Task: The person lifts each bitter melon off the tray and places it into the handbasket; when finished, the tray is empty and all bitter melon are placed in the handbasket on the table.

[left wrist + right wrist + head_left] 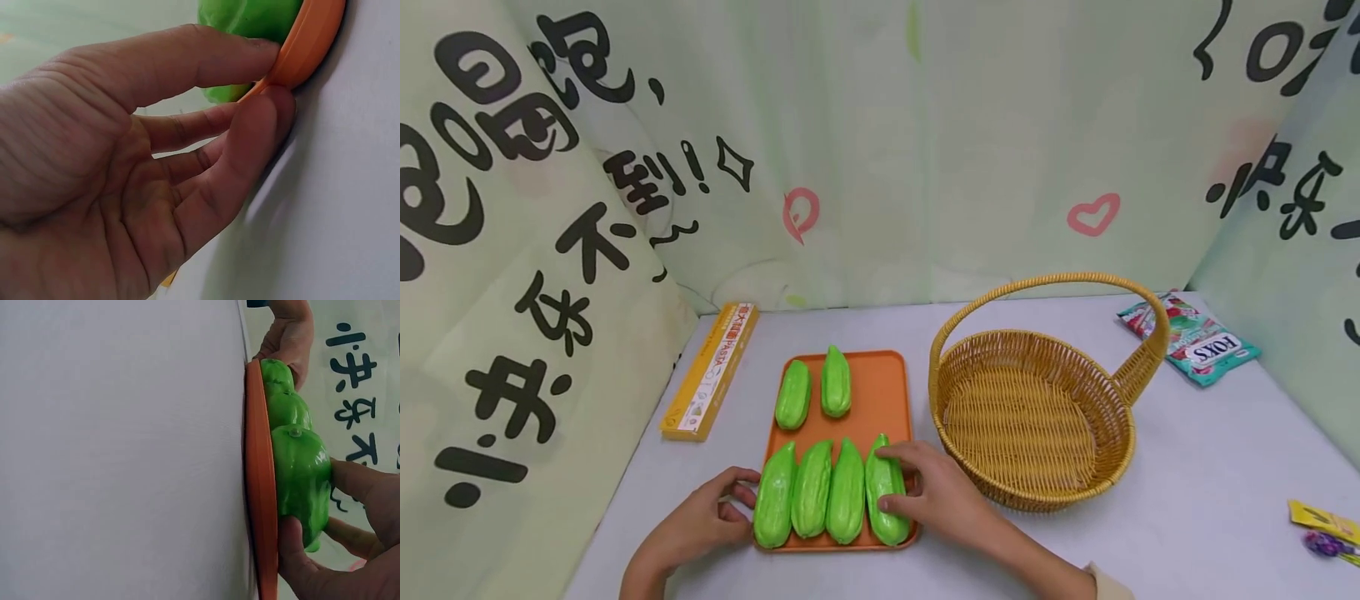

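On an orange tray (880, 392) lie several glossy green gourds, two at the back and a row along the front. My right hand (946, 492) grips the rightmost front gourd (881, 482), thumb on its near side and fingers farther up. That gourd (303, 478) sits against the tray's surface in the right wrist view. At the tray's front left corner is my left hand (703, 521). Its thumb and fingers pinch the tray's rim (309, 47), beside the leftmost gourd (775, 496).
A woven basket (1022, 425) with a tall arched handle stands right of the tray. Behind it lies a candy bag (1198, 337). A yellow pasta box (711, 371) is at the back left. Small yellow and purple packets (1326, 533) lie at the right edge.
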The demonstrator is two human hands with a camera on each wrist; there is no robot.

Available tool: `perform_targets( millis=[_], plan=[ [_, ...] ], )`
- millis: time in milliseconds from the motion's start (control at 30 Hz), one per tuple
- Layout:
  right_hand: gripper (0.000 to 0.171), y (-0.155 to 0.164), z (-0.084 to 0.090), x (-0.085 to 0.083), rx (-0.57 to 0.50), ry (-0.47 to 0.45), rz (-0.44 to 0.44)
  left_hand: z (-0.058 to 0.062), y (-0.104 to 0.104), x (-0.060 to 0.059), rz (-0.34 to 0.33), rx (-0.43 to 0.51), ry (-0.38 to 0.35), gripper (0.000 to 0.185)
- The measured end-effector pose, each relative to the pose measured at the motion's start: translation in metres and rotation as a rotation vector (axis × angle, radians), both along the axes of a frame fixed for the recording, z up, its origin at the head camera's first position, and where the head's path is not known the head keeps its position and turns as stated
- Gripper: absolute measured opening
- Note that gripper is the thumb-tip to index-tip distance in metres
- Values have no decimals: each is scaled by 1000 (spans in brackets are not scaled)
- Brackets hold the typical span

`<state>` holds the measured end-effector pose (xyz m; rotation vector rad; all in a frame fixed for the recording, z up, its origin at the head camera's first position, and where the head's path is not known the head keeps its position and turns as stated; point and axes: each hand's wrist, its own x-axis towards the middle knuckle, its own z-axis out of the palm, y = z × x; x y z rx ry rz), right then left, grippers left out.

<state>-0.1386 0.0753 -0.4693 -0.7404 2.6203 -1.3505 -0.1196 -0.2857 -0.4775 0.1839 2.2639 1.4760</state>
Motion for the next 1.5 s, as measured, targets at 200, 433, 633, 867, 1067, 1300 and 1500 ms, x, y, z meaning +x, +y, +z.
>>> perform_targets(
  millis=[200, 433, 633, 867, 1067, 1300, 1500],
  plan=[
    [59, 0, 3, 2, -29, -63, -33, 1, 0, 4, 0, -4, -5, 63],
    [59, 3, 17, 8, -104, -96, -24, 7, 1, -2, -1, -43, 31, 63],
    [57, 20, 52, 24, -271, -213, 79, 5, 1, -3, -9, 3, 9, 63],
    [56, 68, 103, 29, -327, -168, 80, 7, 0, -3, -15, -16, 39, 63],
    [56, 110, 105, -5, -252, -161, -51, 11, -1, -4, -13, -19, 35, 64],
    [59, 131, 75, -52, 6, -86, -130, 3, -2, -3, -12, -18, 6, 63],
    [63, 133, 51, -77, -15, -200, -82, 1, 1, -1, -23, -17, 20, 63]
  ],
)
